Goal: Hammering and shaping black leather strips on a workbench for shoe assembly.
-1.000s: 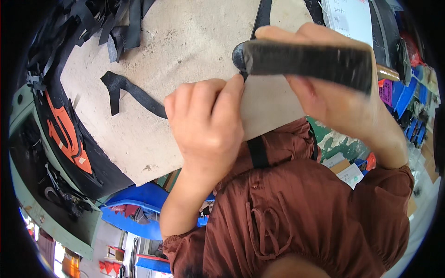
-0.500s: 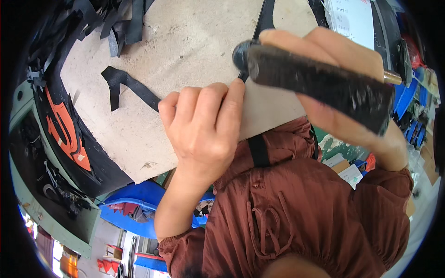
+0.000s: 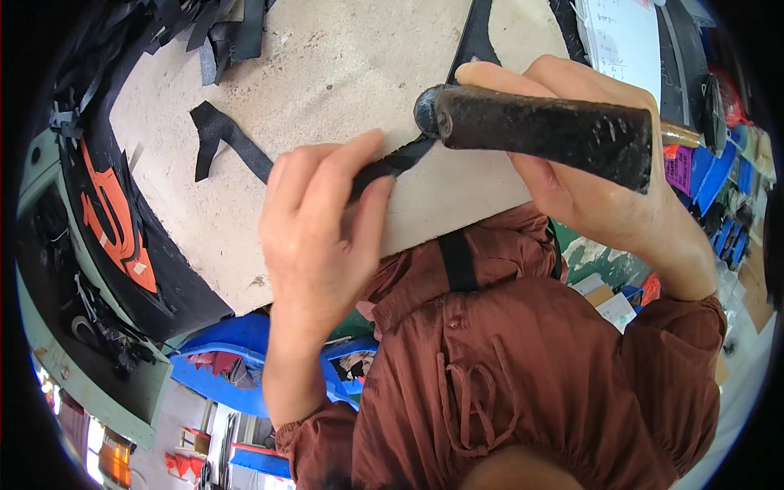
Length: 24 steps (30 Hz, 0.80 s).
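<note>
A narrow black strip (image 3: 400,160), leather-like, runs across the pale board (image 3: 343,90). My left hand (image 3: 314,208) has the strip between its thumb and forefinger, and the loose left end of it lies bent on the board. In my right hand (image 3: 584,175) is a hammer (image 3: 543,131) with a long dark head. Its rounded end sits over the strip, just right of my left fingertips. Whether it touches the strip cannot be made out. Beyond the hammer, a wider black piece (image 3: 478,41) stretches toward the far edge.
Black scraps (image 3: 233,37) are heaped at the far left of the board. Orange cut pieces (image 3: 118,220) lie on black material to the left. White paper sheets (image 3: 621,49) are at the far right. A blue bin (image 3: 220,335) with cloth scraps stands below the board's near edge.
My left hand has drawn back to the left, its thumb and forefinger now apart around the strip, uncovering more of it. The hammer has shifted slightly and is less blurred.
</note>
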{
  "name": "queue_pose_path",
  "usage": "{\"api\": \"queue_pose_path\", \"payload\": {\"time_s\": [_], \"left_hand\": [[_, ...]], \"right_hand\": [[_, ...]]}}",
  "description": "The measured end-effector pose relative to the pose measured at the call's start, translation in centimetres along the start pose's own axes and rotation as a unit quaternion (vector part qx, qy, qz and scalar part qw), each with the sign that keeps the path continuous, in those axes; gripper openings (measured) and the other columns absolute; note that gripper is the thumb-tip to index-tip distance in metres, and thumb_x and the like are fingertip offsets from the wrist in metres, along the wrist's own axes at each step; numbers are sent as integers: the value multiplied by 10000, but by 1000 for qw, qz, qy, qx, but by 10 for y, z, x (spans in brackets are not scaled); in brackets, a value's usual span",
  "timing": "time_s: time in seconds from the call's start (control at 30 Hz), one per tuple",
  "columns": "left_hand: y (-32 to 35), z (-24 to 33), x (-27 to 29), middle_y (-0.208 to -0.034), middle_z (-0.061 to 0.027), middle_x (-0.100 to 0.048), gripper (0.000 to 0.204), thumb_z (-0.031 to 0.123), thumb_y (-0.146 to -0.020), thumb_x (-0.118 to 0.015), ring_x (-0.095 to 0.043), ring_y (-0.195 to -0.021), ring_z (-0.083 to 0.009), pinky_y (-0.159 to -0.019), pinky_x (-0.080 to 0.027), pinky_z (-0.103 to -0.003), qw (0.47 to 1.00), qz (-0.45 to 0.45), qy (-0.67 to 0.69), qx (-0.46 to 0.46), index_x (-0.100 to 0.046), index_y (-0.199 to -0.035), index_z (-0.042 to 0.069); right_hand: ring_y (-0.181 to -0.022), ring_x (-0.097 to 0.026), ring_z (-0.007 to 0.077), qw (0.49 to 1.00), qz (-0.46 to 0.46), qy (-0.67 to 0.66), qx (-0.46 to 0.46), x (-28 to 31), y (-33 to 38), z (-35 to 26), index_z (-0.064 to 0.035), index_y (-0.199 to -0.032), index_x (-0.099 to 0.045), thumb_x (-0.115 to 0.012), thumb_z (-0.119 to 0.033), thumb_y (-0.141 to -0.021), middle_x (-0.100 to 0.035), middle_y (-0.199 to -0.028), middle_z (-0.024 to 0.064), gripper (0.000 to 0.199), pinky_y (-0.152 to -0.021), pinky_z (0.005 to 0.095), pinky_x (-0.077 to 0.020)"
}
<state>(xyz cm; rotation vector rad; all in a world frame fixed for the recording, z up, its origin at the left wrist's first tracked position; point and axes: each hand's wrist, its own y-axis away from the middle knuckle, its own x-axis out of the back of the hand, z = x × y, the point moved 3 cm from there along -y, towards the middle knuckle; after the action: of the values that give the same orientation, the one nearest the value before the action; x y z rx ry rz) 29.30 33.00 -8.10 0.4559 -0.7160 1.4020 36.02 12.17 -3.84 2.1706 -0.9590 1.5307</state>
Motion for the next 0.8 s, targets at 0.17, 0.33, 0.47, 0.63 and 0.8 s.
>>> {"api": "queue_pose_path", "payload": {"time_s": [0.17,0.33,0.47,0.63,0.8], "left_hand": [[9,1,14,-978,-112,-697,398,1,-698,-863,-656,-884,-259,-789,-528,-351,997,-11,-46,-53,-742,-1076,22],[5,12,-1,-873,-69,-635,360,-13,-635,-822,-587,-781,-232,-672,-478,-352,989,43,-85,-111,-748,-984,37],[0,10,-6,-830,-47,-586,377,-21,-639,-785,-575,-756,-221,-661,-473,-353,981,-12,-143,-134,-751,-1006,55],[-3,5,0,-845,-55,-590,279,18,-685,-745,-578,-747,-236,-658,-469,-365,987,-34,-98,-119,-735,-959,70],[-8,6,-9,-829,-69,-572,148,49,-766,-711,-577,-736,-253,-654,-459,-368,991,11,-54,-121,-702,-913,63]], "right_hand": [[-643,-603,241,1000,1,10,1,2,0,-1,-39,-1249,-685,-769,69,-768,-579,-775,81,500,-575,340,-481],[-648,-610,236,1000,-11,10,-4,2,-2,-4,-54,-1254,-688,-773,67,-774,-590,-785,82,502,-577,335,-485],[-639,-604,232,1000,-3,5,-16,2,0,-6,-64,-1253,-692,-781,54,-773,-576,-782,78,502,-573,337,-484],[-627,-591,241,999,-7,43,7,5,-1,-5,-73,-1243,-697,-784,19,-776,-546,-774,71,484,-563,352,-479],[-635,-591,245,999,-15,46,-2,5,-4,-8,-82,-1238,-696,-783,5,-768,-538,-777,64,486,-565,359,-479]]}}
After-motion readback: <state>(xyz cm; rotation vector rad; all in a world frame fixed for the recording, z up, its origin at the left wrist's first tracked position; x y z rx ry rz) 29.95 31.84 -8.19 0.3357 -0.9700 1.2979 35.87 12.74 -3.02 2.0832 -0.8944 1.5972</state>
